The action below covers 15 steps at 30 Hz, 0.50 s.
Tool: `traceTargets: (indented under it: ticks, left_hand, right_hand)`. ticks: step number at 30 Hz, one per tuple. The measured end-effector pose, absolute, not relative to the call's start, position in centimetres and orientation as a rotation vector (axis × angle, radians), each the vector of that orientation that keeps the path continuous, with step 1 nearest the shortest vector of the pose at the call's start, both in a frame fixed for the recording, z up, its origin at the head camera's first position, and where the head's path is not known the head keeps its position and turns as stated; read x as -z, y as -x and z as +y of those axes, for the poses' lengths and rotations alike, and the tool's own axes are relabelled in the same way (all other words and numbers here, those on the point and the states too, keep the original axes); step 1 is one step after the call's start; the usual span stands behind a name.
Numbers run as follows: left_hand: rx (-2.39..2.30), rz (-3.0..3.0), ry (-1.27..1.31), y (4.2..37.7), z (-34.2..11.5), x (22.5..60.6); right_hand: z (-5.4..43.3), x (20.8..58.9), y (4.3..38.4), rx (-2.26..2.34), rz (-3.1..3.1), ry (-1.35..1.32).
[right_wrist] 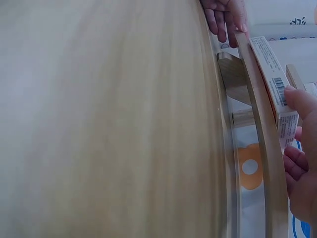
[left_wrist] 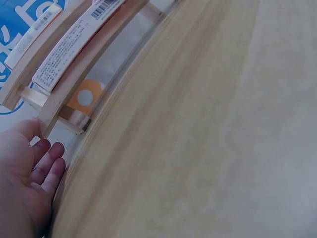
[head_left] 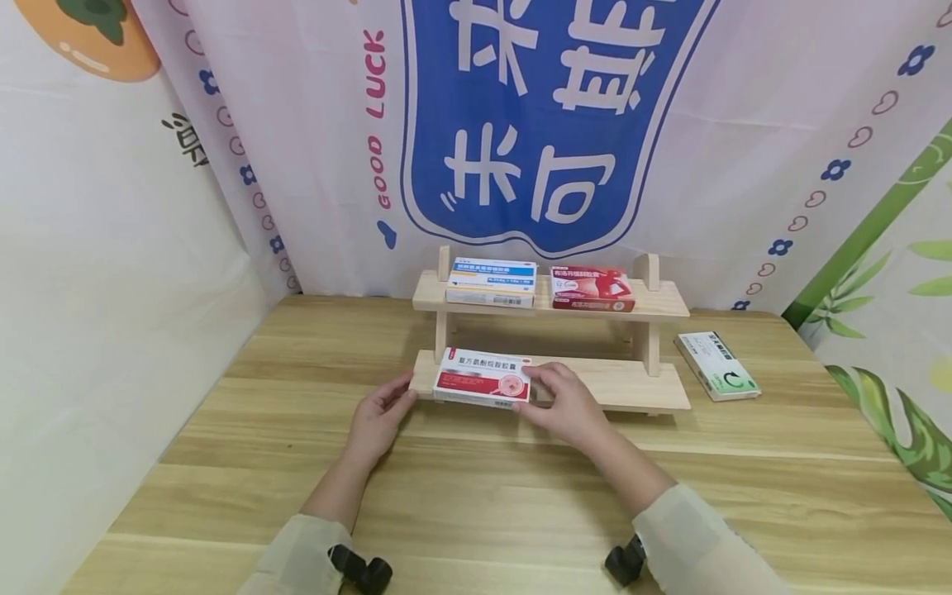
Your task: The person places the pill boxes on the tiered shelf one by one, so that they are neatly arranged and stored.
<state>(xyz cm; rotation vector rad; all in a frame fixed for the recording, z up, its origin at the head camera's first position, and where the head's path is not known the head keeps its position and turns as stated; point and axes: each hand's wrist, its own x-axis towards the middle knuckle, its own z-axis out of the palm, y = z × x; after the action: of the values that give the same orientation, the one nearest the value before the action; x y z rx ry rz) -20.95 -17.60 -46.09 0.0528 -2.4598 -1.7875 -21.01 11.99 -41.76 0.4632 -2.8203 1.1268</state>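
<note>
A white and red medicine box point(head_left: 483, 378) lies at the left of the lower board on a two-tier wooden shelf point(head_left: 617, 384). My right hand point(head_left: 568, 405) holds this box by its right end. In the right wrist view the thumb of the right hand point(right_wrist: 304, 134) lies on the box's barcoded side point(right_wrist: 271, 69), and its other fingers are partly hidden behind the box. At the left end of the lower board, my left hand point(head_left: 378, 417) grips the corner. In the left wrist view, the remaining fingers of the left hand point(left_wrist: 25, 173) hang loosely below the board.
On the upper board sit a blue and white box point(head_left: 491, 281) and a red box point(head_left: 591, 287). A white and green box point(head_left: 717, 366) lies on the wooden table point(head_left: 476, 496), right of the shelf. A printed cloth point(head_left: 320, 124) hangs behind.
</note>
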Motion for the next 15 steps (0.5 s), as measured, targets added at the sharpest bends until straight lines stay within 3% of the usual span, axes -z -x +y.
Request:
traceTargets:
  ticks: [15]
  left_hand:
    - [1.813, -2.466, -0.065, 20.89, -17.61, 45.91]
  right_hand:
    - [11.49, 42.05, 20.9, -1.126, -2.766, -0.414]
